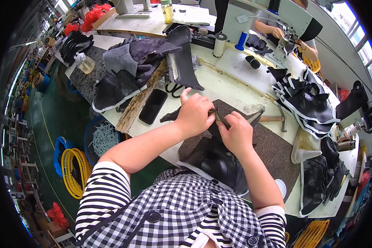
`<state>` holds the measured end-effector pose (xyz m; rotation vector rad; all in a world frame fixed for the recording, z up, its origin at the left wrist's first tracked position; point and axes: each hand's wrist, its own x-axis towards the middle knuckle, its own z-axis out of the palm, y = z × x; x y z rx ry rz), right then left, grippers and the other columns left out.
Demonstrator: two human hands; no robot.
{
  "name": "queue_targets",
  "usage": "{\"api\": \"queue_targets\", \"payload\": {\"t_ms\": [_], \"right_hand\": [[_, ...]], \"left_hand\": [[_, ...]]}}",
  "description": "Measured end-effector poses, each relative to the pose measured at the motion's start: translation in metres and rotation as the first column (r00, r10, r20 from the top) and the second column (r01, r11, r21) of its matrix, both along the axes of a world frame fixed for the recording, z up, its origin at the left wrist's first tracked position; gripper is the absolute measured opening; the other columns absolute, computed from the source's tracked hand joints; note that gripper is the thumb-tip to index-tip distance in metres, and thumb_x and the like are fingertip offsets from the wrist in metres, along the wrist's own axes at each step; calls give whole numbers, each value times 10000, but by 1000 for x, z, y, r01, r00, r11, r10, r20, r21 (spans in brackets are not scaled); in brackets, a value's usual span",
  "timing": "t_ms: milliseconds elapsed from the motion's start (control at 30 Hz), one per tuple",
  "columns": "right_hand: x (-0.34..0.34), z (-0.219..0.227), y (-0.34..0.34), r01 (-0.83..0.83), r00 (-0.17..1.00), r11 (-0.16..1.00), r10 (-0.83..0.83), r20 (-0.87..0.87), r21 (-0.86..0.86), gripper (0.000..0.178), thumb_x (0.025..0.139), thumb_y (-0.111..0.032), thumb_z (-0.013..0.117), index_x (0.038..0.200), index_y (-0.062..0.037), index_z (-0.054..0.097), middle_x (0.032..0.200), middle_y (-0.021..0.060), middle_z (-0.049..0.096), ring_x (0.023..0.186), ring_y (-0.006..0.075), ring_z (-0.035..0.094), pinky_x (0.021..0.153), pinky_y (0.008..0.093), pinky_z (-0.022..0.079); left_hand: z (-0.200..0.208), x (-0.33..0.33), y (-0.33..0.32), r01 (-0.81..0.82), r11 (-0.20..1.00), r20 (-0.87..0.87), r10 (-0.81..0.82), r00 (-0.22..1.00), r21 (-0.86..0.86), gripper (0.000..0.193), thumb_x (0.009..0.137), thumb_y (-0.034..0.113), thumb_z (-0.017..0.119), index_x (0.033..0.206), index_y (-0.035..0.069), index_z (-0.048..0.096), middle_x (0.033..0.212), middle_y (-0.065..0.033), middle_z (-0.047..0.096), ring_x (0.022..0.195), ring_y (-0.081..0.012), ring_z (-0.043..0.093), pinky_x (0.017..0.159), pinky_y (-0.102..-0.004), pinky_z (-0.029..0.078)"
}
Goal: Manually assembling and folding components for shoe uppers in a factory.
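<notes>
Left hand [194, 112] and right hand [236, 134] pinching a black shoe upper [217, 159] over the dark mat [277, 153] — fingertips pressed on its top edge. Best kept taut, folded evenly — hammer [272, 118] close behind.

Bright, even daylight, soft shadows, sharp centre, fisheye-bent dark rim

Shoe upper [213, 159] on mat [272, 149]; phone [153, 106] left; hammer [272, 118] behind; upper stack [305, 103] right.
</notes>
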<state>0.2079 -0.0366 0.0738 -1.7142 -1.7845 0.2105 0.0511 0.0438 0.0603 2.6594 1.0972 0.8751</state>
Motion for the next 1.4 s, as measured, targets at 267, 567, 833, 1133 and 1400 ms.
{"api": "queue_targets", "payload": {"t_ms": [267,567,833,1133,1400], "right_hand": [[2,0,5,-54,998,998,54,11,22,195,766,-162,704,705,-44,562,750,95,550,722,314,597,611,411,494],[47,5,27,-198,967,920,126,-223,-338,188,764,-211,743,880,-72,690,865,81,576,849,284,595,741,368,477],[46,-23,37,-188,981,935,168,-92,-302,165,778,-138,718,914,-53,682,908,108,577,900,307,591,789,373,482],[26,-46,28,-189,982,957,183,47,220,399,775,-73,690,1163,-113,605,1231,72,584,974,297,616,879,407,488],[-10,-45,61,-392,873,870,454,178,-298,327,656,-238,808,917,-95,672,922,29,633,1073,239,537,1097,469,266]], "left_hand": [[-12,4,21,-67,944,120,111,987,-323,123,744,168,696,810,65,696,796,-54,650,852,-210,619,947,-425,360],[9,-19,25,482,426,461,-160,873,-766,158,757,29,714,900,-21,668,857,-42,616,802,-131,578,760,-280,454],[-18,-50,36,205,389,237,36,971,-898,174,762,50,755,920,4,696,815,-17,676,753,-82,603,710,-245,475],[-62,-74,34,-45,151,18,394,919,-987,138,837,48,684,975,53,686,861,-6,660,749,-102,590,670,-270,489],[-43,-50,9,67,640,178,110,978,-765,124,815,24,631,933,25,671,862,-94,685,771,-192,636,748,-336,494]]}}
